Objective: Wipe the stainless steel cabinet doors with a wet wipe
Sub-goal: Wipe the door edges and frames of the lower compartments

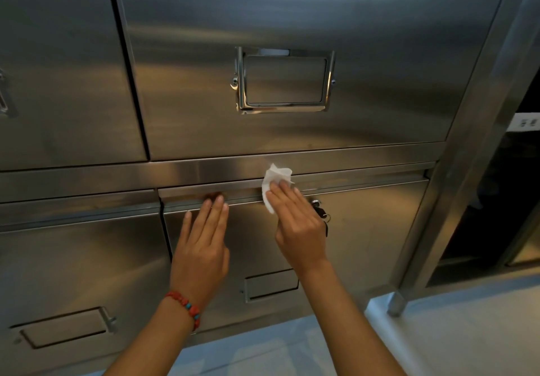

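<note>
The person stands close to a brushed stainless steel cabinet (380, 258) with 4 doors in view, 2 above and 2 below. The right hand (298, 226) lies with straight fingers spread flat, pressing a crumpled white wet wipe (274, 176) against the top edge strip of the lower right steel door (374, 229). Part of the wipe sticks out above and to the left of the fingertips; the rest is hidden under the palm, so its full shape cannot be made out. The left hand (201, 244) is also flat and holds nothing, its straight fingers resting on the same door, tips at the ledge under the top strip, well apart from the wipe. A red bead bracelet with a few blue beads (187, 308) circles the left wrist.

Just right of the right hand, a small dark key bunch (320, 210) hangs from a lock, mostly covered by the hand. A rectangular label holder (271, 286) on this door is partly hidden behind the right forearm. The upper right steel door (292, 10) carries a shiny framed label holder (285, 80), fully visible. The 2 left doors are cut off by the frame edge. At far right, a white tag (526, 122) bears writing too blurred to read.
</note>
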`<state>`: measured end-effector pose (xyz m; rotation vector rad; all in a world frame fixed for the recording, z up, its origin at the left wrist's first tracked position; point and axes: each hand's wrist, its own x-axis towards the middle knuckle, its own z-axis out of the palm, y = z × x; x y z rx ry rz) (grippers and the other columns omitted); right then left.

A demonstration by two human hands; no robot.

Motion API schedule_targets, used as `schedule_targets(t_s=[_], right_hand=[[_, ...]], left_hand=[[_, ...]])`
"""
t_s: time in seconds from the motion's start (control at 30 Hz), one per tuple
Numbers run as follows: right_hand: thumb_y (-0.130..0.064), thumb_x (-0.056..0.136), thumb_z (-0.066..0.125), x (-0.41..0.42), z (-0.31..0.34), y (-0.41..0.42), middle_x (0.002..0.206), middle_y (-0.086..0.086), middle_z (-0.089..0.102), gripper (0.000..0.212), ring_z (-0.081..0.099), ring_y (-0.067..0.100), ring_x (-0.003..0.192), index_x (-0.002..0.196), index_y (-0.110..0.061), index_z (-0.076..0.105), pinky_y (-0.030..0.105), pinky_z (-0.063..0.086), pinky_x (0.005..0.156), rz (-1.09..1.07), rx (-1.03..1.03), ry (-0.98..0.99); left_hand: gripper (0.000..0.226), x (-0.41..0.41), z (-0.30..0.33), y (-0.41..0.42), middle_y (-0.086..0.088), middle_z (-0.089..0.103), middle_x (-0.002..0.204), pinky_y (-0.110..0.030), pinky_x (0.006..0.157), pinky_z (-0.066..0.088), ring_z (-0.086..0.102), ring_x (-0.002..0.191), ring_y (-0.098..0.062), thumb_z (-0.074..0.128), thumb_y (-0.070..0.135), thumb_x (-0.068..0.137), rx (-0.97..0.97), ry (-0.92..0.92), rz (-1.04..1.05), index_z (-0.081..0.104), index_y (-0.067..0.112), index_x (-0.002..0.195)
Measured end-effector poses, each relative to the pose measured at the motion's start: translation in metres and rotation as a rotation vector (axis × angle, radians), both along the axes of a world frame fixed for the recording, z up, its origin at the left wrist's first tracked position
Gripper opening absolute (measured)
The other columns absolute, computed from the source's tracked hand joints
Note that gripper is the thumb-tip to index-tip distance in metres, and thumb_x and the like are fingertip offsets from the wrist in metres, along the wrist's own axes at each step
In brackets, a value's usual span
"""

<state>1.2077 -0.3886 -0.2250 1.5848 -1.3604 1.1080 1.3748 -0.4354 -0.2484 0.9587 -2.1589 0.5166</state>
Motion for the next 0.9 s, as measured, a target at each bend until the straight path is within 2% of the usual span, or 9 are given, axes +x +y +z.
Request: schedule_targets(t_s=[0.1, 0.23, 0.33, 0.47, 0.57, 0.67, 0.83, 0.9], right_hand=[[0.021, 0.059, 0.068, -0.012, -0.002, 0.005, 0.114, 0.015, 0.066, 0.05, 0.061, 0.027, 0.11, 0.105, 0.001, 0.07, 0.043, 0.052, 0.091, -0.024, -0.018, -0.025], [0.019, 0.069, 0.055, -0.029, -0.005, 0.01, 0.115, 0.017, 0.065, 0.044, 0.062, 0.028, 0.108, 0.108, 0.002, 0.068, 0.043, 0.052, 0.091, -0.112, -0.085, -0.143], [0.019, 0.069, 0.054, -0.035, -0.005, 0.009, 0.114, 0.018, 0.065, 0.044, 0.063, 0.03, 0.107, 0.106, 0.003, 0.069, 0.042, 0.051, 0.092, -0.126, -0.111, -0.182], [0.016, 0.074, 0.053, -0.032, -0.005, 0.01, 0.112, 0.018, 0.066, 0.037, 0.063, 0.031, 0.106, 0.105, 0.003, 0.07, 0.039, 0.051, 0.091, -0.132, -0.123, -0.175], [0.018, 0.068, 0.057, -0.028, -0.002, 0.01, 0.11, 0.02, 0.066, 0.039, 0.065, 0.032, 0.103, 0.103, 0.004, 0.07, 0.043, 0.052, 0.088, -0.138, -0.134, -0.16], [0.016, 0.073, 0.051, -0.016, 0.003, 0.006, 0.11, 0.02, 0.066, 0.037, 0.065, 0.031, 0.104, 0.103, 0.005, 0.069, 0.044, 0.053, 0.088, -0.095, -0.122, -0.092], [0.019, 0.067, 0.065, -0.017, 0.003, 0.005, 0.112, 0.017, 0.066, 0.041, 0.062, 0.029, 0.108, 0.104, 0.003, 0.07, 0.043, 0.052, 0.09, -0.051, -0.056, -0.016], [0.02, 0.069, 0.063, -0.03, 0.002, 0.009, 0.113, 0.018, 0.066, 0.04, 0.062, 0.029, 0.109, 0.106, 0.003, 0.069, 0.044, 0.052, 0.09, -0.086, -0.072, -0.02]], left_hand=[[0.058, 0.001, 0.002, 0.001, -0.019, 0.045, 0.139, -0.045, 0.108, 0.023, 0.043, 0.128, -0.032, 0.034, 0.009, 0.076, 0.011, -0.009, 0.0, 0.05, -0.004, 0.13], [0.058, 0.001, 0.001, 0.001, -0.018, 0.044, 0.14, -0.043, 0.111, 0.018, 0.042, 0.129, -0.031, 0.034, 0.01, 0.076, 0.013, -0.011, 0.01, 0.049, -0.004, 0.131], [0.059, 0.001, 0.001, 0.001, -0.018, 0.044, 0.14, -0.042, 0.112, 0.017, 0.042, 0.129, -0.031, 0.034, 0.01, 0.075, 0.014, -0.009, 0.011, 0.049, -0.004, 0.131], [0.06, 0.0, 0.002, 0.001, -0.019, 0.045, 0.139, -0.045, 0.109, 0.022, 0.043, 0.128, -0.032, 0.034, 0.01, 0.074, 0.015, -0.012, 0.013, 0.049, -0.004, 0.13], [0.062, 0.0, 0.001, 0.002, -0.019, 0.044, 0.14, -0.046, 0.109, 0.022, 0.042, 0.129, -0.032, 0.033, 0.012, 0.073, 0.023, -0.026, 0.02, 0.047, -0.005, 0.131], [0.062, 0.0, 0.002, 0.003, -0.02, 0.045, 0.139, -0.046, 0.108, 0.023, 0.042, 0.128, -0.033, 0.033, 0.012, 0.073, 0.032, -0.027, 0.022, 0.048, -0.005, 0.13], [0.062, 0.0, 0.003, 0.003, -0.019, 0.044, 0.139, -0.043, 0.111, 0.018, 0.042, 0.129, -0.032, 0.033, 0.011, 0.073, 0.042, -0.022, 0.018, 0.048, -0.004, 0.131], [0.062, 0.001, 0.003, 0.003, -0.019, 0.044, 0.14, -0.043, 0.111, 0.017, 0.042, 0.129, -0.031, 0.033, 0.011, 0.072, 0.038, -0.023, 0.02, 0.048, -0.004, 0.131]])
